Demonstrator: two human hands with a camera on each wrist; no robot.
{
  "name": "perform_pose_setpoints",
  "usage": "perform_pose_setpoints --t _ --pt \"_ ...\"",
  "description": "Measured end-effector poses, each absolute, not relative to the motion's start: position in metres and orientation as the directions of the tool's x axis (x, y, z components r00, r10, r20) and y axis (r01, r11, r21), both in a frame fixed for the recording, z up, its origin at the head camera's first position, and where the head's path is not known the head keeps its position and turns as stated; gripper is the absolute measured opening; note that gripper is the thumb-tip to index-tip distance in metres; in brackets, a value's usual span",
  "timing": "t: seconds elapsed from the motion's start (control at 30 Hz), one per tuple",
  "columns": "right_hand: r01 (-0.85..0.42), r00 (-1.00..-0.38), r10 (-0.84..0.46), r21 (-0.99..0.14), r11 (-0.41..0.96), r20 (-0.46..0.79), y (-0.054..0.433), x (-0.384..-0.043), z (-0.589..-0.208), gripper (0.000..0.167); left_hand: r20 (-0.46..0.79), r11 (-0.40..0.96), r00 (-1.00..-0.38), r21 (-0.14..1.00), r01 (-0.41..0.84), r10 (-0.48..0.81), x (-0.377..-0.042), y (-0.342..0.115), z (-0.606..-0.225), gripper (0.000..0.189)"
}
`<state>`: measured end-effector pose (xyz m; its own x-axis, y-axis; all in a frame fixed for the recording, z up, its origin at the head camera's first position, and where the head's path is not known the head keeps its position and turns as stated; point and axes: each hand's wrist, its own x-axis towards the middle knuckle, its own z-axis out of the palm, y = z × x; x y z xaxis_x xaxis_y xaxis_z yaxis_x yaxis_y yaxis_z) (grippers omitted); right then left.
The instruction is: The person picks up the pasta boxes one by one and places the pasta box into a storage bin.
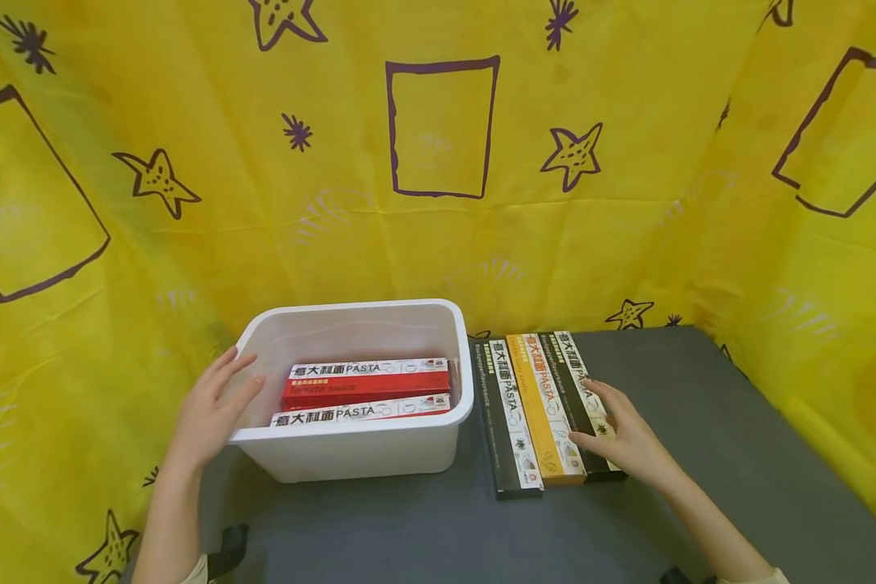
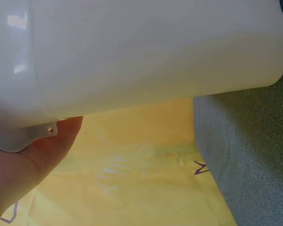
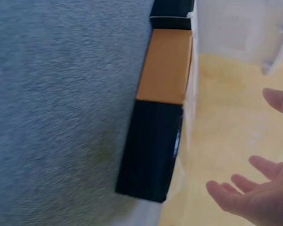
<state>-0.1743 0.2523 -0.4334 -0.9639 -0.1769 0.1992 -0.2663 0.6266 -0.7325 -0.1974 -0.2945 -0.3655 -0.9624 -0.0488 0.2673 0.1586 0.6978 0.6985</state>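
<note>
My left hand (image 1: 208,410) is at the left end of a white plastic bin (image 1: 358,454), its fairly straight fingers and thumb spread over the rim. In the left wrist view, part of that hand (image 2: 47,153) shows beside a small holed tab under the rim. Red pasta boxes (image 1: 365,388) lie inside the bin. My right hand (image 1: 628,434), fingers spread and apart from the cardboard, hovers over the right black pasta box (image 1: 565,373). Beside it lie a yellow pasta box (image 1: 540,405) and another black pasta box (image 1: 507,422), all lengthwise in a row.
A dark grey tabletop (image 1: 380,531) carries the bin and the row of boxes, which sits close to the bin's right side. A yellow patterned cloth (image 1: 438,243) hangs behind the table and on both sides.
</note>
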Motion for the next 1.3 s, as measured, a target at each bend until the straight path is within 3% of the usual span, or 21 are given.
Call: perform_pose_setpoints --t 0.33,0.67,1.3 --pt "-0.224 -0.974 -0.144 -0.671 0.706 0.174 0.266 -0.168 -0.45 0.091 0.269 0.695 -0.961 0.702 0.156 -0.057 -0.197 -0.295 -0.365 0.056" --pt "-0.132 -0.991 -0.11 -0.681 0.72 0.075 0.27 -0.168 -0.464 0.104 0.252 0.704 -0.965 0.697 0.134 -0.066 -0.197 -0.295 -0.365 0.057" --pt "-0.095 -0.987 -0.156 -0.674 0.732 -0.03 0.272 -0.172 -0.469 0.11 0.259 0.696 -0.964 0.703 0.145 -0.062 -0.197 -0.294 -0.365 0.056"
